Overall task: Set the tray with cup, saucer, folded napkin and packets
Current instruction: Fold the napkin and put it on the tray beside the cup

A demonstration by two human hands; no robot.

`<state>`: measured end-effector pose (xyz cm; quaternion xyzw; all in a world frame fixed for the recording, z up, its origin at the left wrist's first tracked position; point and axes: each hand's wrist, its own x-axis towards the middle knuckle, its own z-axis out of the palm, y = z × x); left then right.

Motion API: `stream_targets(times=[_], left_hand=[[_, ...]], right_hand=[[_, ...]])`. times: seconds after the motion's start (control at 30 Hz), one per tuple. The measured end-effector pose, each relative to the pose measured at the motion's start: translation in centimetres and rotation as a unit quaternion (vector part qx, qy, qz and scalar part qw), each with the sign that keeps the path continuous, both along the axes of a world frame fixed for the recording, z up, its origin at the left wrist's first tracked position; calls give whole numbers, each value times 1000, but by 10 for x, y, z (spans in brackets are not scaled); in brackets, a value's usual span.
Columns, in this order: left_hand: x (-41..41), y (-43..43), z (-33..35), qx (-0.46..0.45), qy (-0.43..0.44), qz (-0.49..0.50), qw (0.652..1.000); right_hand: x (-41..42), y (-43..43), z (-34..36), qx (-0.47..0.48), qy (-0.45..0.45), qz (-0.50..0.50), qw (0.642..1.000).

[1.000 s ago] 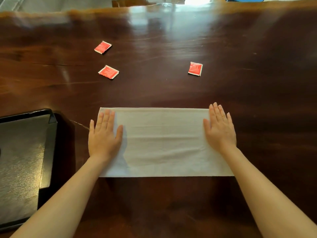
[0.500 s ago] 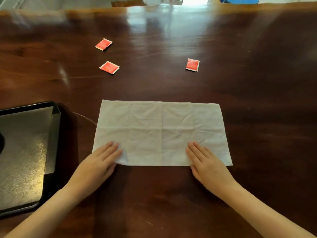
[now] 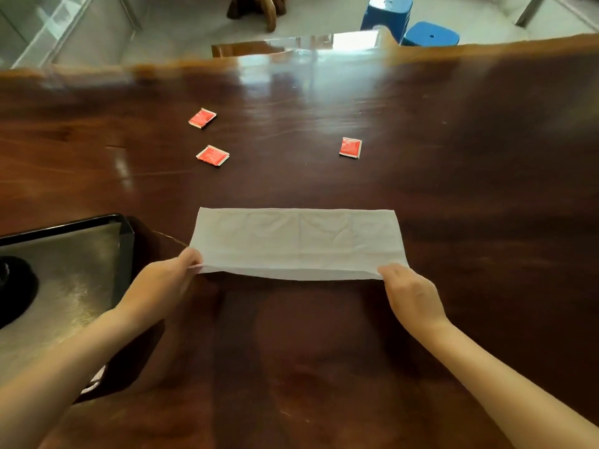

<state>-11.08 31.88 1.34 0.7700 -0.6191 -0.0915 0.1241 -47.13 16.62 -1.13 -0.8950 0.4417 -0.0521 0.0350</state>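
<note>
White napkin (image 3: 298,243), red packets (image 3: 212,155), black tray (image 3: 124,241).

the tray (image 3: 126,241) runs off the left edge, so only its right part shows. a dark round thing (image 3: 16,290) on it is cut by the same edge and cannot be identified. the fingertips of the left hand (image 3: 165,283) and right hand (image 3: 410,294) hide under the napkin (image 3: 298,243). print on the three red packets (image 3: 212,155) is too small to read.

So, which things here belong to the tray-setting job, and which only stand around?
Belong to the job:
napkin, pinched at its near corners by left hand and right hand
three red packets
tray

Just around:
blue stools
</note>
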Motion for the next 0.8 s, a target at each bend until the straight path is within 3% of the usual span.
stream_targets(times=[0.13,0.37,0.6,0.8], left_hand=[[27,-18,38,-66,36,31,997],[57,-37,109,-83,73,-9,994],[77,-76,127,9,62,-55,996],[92,-123,94,13,-20,-7,1000]], right_hand=[[-2,-43,54,7,-120,-48,992],[4,-90,146,33,-184,-14,982],[17,-128,153,148,-115,-43,981],[45,-155,112,113,-93,-75,986]])
